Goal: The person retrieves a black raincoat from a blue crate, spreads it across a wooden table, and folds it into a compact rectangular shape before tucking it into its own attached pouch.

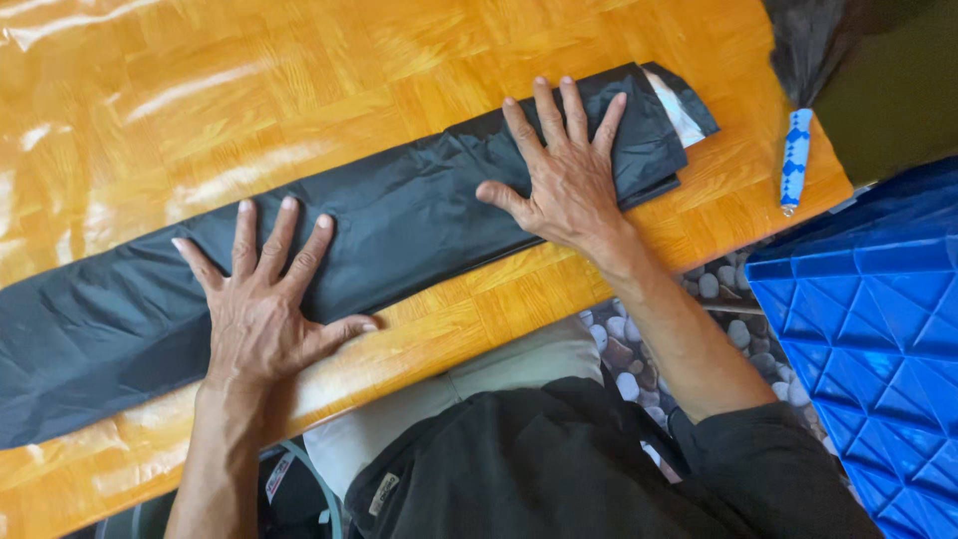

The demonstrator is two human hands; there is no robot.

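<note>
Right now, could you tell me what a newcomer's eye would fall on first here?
A long strip of folded black fabric runs slantwise across a glossy orange table, with the left hand and right hand both pressed flat on it, fingers spread. At the right edge stands a bright blue ridged plastic object, and a blue-and-white patterned handle lies near the table's corner.

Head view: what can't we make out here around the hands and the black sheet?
- Black folded sheet: its left end runs off the frame edge, so its full length is unknown.
- Sheet surface under the left hand and right hand: covered by the flat palms.
- White layer at the right end: mostly tucked inside the fold.
- Blue-and-white handle: its dark top is cut by the frame edge.
- Blue plastic panel: cropped at right.
</note>
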